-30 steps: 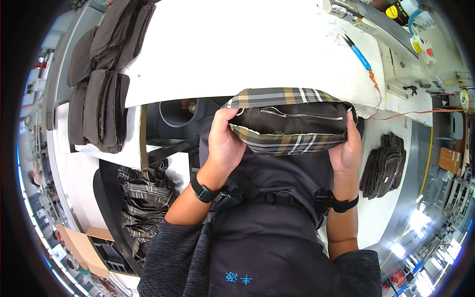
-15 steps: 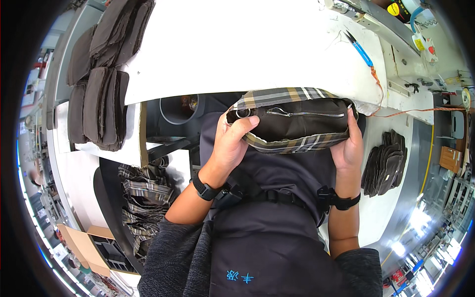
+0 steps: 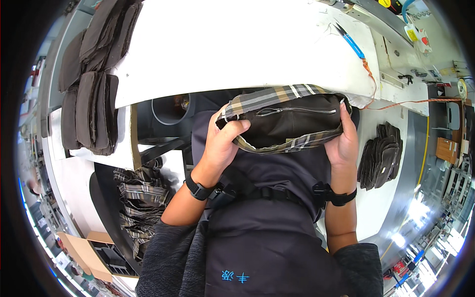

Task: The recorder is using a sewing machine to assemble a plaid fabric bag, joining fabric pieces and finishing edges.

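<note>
A plaid fabric bag (image 3: 277, 95) is held opening-up over my lap, showing a dark lining with a silver zipper (image 3: 297, 110). My left hand (image 3: 223, 141) is closed round its left end, thumb bent over the near edge into the opening; the other fingers are mostly behind the fabric. The right end is gripped by my right hand (image 3: 340, 143), with the thumb along the outer corner. Beyond the bag lies a white work table (image 3: 232, 44), with blue thread snips (image 3: 351, 42) on an orange cord at its right side.
Stacks of dark brown fabric pieces (image 3: 91, 114) line the table's left side. Another pile (image 3: 381, 158) sits on a white surface to my right. Plaid pieces (image 3: 141, 195) hang below at left, beside an open cardboard box (image 3: 79, 250). A dark round container (image 3: 170, 109) shows under the table.
My left thumb has moved from the bag's left tip over the near edge into the opening. The bag and both hands appear slightly further left, as does the surrounding scene.
</note>
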### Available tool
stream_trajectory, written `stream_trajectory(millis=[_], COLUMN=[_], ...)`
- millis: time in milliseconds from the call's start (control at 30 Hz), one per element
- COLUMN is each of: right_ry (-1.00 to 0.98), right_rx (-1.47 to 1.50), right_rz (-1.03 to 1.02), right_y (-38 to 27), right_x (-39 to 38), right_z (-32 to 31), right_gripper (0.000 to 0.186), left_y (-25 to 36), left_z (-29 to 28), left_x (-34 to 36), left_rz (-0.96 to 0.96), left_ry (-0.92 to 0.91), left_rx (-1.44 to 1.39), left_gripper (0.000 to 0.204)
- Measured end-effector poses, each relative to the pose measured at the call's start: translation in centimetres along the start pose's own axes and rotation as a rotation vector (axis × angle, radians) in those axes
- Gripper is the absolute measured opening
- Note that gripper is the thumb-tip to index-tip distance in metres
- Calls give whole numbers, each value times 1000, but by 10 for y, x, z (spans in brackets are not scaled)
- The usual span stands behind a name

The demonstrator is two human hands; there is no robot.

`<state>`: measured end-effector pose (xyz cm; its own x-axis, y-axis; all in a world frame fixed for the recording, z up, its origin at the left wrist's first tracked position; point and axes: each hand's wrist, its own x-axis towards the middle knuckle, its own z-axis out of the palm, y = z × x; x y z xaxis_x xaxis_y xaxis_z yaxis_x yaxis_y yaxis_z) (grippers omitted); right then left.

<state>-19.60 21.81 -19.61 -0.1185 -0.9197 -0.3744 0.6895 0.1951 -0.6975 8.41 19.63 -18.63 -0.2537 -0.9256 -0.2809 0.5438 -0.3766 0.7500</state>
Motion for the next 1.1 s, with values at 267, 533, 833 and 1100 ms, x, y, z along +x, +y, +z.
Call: stream_trajectory(millis=[267, 533, 833, 1100], right_ry=[-27, 25, 34, 39], right_rx=[4, 7, -23, -113], right_rz=[-6, -17, -61, -130], right_y=[-1, -10, -10, -14], right_x=[-1, -6, -21, -27], right_z=[-1, 0, 32, 31], right_gripper=[39, 42, 29, 32], left_y=[-6, -8, -20, -27], left_z=[-6, 6, -32, -36], left_x=[1, 4, 0, 8], left_rz=[12, 14, -3, -33], left_ry=[14, 24, 104, 89], left_rx=[20, -38, -61, -58], left_gripper=[46, 43, 50, 51])
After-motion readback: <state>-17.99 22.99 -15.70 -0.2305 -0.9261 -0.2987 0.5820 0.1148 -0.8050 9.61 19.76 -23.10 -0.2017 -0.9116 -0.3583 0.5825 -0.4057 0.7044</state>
